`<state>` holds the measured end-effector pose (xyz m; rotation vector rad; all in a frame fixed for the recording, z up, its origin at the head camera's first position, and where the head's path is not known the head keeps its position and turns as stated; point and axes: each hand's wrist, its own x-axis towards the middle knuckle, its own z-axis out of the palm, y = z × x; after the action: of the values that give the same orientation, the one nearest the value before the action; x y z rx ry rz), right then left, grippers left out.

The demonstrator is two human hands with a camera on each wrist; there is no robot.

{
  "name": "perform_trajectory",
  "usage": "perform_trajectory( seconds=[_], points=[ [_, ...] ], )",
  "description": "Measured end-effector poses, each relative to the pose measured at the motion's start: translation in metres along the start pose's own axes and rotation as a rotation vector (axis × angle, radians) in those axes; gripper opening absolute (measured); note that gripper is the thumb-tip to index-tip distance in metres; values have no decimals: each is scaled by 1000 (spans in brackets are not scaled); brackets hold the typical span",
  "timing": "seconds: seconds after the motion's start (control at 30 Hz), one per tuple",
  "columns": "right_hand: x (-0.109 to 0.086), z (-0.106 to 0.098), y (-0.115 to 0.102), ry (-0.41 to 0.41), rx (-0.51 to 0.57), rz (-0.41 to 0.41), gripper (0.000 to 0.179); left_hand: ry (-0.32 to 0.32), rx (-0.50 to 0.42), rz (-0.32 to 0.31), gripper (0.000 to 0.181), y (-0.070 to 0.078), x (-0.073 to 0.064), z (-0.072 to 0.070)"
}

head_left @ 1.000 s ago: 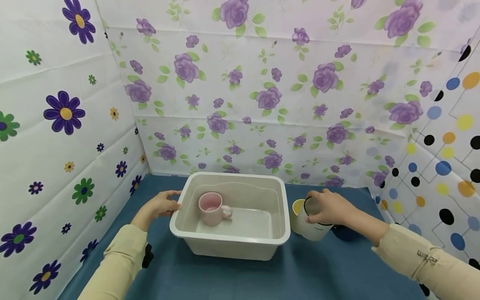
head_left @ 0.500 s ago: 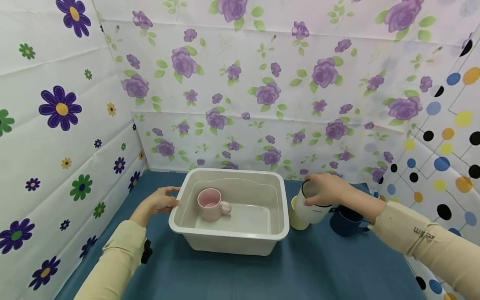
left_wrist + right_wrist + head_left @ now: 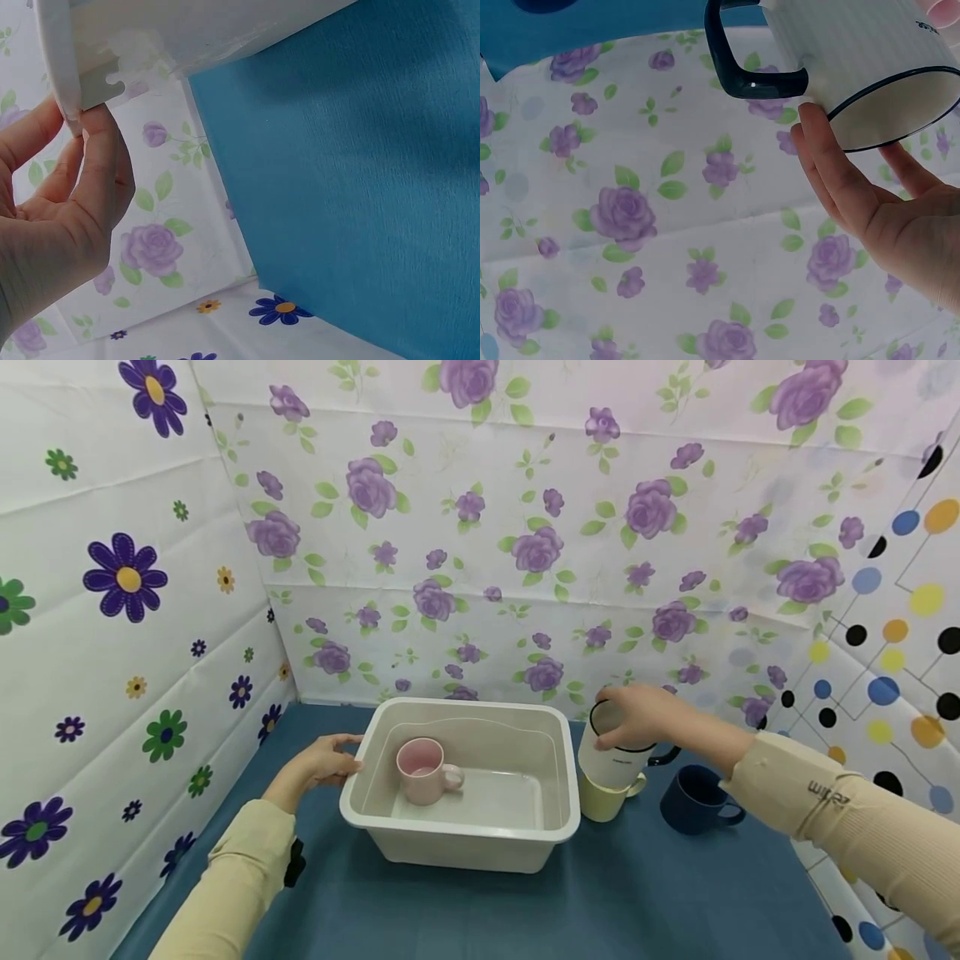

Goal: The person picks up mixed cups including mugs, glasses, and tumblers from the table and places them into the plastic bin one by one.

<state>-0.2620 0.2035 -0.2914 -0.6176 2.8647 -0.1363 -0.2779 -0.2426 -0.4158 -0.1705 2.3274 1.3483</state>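
Observation:
My right hand (image 3: pixel 648 717) grips a white mug (image 3: pixel 609 767) by its dark rim, fingers and thumb on opposite sides. The mug is raised and tilted, overlapping a pale yellow mug (image 3: pixel 600 803) beside the basin. In the right wrist view the white mug (image 3: pixel 855 56) shows its dark handle and its mouth toward the hand. My left hand (image 3: pixel 318 762) pinches the left rim of a cream plastic basin (image 3: pixel 465 852); the left wrist view has the thumb and fingers of that hand (image 3: pixel 75 187) on the lip. Inside the basin, at the left, a pink mug (image 3: pixel 422 787) stands upright.
A navy mug (image 3: pixel 688 810) stands on the blue tabletop (image 3: pixel 480 918) to the right, under the right forearm. Flowered sheets (image 3: pixel 480 560) hang behind and on the left, with a dotted sheet (image 3: pixel 892 727) on the right.
My right hand has lifted the white mug and carried it slightly left, toward the basin. More of the navy mug and the yellow mug's handle now show. My left hand stays at the rim.

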Motion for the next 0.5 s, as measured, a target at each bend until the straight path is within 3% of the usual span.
perform_trajectory(
  seconds=[0.5],
  points=[
    [21, -16, -29, -26, -43, 25, 68, -3, 6, 8, 64, 2, -4, -1]
  ],
)
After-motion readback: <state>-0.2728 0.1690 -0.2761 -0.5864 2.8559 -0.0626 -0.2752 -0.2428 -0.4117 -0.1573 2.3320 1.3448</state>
